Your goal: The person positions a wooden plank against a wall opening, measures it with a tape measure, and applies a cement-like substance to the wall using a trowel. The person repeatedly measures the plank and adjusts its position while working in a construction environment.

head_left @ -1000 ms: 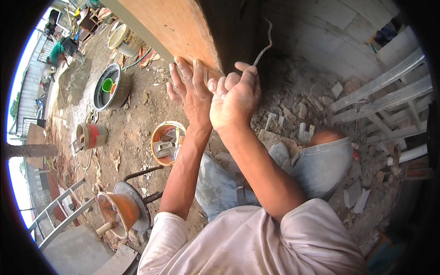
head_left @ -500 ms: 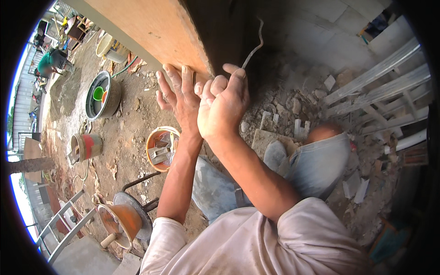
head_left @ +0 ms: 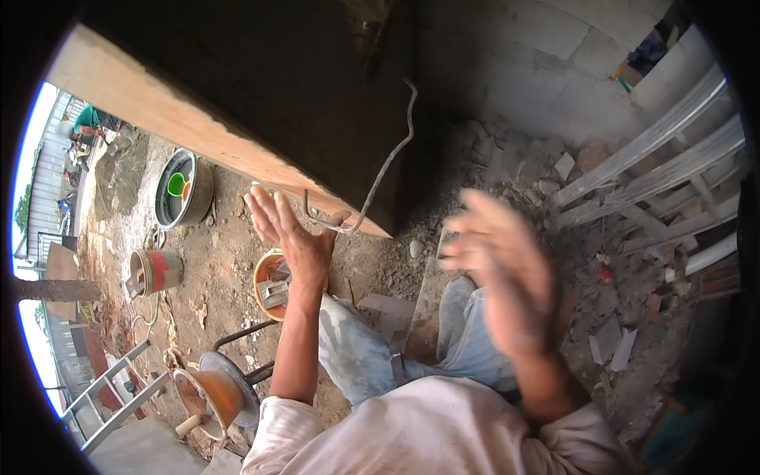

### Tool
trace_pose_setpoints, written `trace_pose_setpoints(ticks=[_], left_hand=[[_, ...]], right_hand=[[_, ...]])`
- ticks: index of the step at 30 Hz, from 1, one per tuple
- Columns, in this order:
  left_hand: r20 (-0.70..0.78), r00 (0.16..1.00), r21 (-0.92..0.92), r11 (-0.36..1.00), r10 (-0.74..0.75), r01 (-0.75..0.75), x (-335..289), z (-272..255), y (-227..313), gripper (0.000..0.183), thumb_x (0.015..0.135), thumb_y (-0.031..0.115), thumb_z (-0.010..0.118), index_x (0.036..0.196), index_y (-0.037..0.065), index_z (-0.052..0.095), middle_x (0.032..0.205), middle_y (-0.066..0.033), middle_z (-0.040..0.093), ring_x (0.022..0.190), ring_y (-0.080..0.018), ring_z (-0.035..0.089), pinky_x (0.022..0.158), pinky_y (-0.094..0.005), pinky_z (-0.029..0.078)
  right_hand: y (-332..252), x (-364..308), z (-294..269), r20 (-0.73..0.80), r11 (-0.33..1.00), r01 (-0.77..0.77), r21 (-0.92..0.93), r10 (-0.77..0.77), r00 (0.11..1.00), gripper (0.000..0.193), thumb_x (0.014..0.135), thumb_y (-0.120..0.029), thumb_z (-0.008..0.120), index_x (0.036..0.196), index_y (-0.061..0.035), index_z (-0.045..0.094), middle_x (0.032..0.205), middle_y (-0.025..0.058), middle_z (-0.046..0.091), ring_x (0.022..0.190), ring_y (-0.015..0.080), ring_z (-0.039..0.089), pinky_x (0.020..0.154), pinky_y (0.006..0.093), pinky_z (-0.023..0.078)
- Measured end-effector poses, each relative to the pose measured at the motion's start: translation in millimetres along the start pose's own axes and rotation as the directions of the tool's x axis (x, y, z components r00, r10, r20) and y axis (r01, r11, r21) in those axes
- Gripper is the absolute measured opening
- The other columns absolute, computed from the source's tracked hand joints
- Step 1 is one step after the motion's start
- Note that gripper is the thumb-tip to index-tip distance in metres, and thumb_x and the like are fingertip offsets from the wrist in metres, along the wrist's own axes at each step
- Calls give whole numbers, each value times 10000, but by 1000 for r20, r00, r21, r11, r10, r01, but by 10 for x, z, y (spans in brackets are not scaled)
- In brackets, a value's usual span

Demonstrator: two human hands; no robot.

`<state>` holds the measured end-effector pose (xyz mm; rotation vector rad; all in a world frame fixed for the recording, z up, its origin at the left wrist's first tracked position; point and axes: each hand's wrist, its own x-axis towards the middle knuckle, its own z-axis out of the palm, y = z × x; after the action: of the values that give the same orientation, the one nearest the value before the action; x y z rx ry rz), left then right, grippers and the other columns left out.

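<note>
A long bent metal wire curves down the dark side of a pale wooden board and hooks round its lower edge. My left hand is raised at that edge, its fingers stretched out. Its thumb lies against the bottom bend of the wire; whether it presses on it I cannot tell. Off to the right, apart from board and wire, my right hand is smeared by motion. Its fingers look spread, with nothing visible in them.
Below my left hand stands an orange-rimmed bucket with pieces inside. A black tub, a paint-stained bucket and an orange bowl are at left. Rubble and a metal ladder-like frame lie right. A person bends far left.
My right hand has let go of the wire and swung away to the right. My left hand has shifted slightly down and left. The view has turned, showing more of the board's dark side.
</note>
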<state>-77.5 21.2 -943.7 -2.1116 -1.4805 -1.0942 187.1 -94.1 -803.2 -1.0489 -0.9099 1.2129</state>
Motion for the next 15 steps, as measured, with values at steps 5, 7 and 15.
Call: trace_pose_setpoints(ticks=[5,7,15], left_hand=[[252,760,-231,725,-600,649,-749,170,252,975,817,122,826,1576,15,224,1621,-278,262,1510,-402,264,1219,-510,234],[496,523,-214,486,-693,847,-1090,438,344,955,851,158,812,1575,-6,211,1598,-270,307,1459,-376,373,1196,-475,318],[700,292,-48,365,-652,930,-1444,1349,442,1062,866,250,823,1576,-77,104,1560,-291,360,1348,-364,530,1035,-408,510]], right_hand=[[803,-1395,-2538,-699,754,-408,-514,-93,709,426,1059,-209,511,1415,22,483,1212,133,589,1085,212,588,994,364,472],[1945,-2653,-2961,-544,203,-582,-788,216,811,482,1034,-250,565,1421,24,482,1358,208,543,1278,343,529,1137,437,373],[3008,-4167,-2577,-578,-18,-831,-556,727,370,529,992,-264,581,1423,20,465,1342,192,543,1259,318,525,1117,422,377]])
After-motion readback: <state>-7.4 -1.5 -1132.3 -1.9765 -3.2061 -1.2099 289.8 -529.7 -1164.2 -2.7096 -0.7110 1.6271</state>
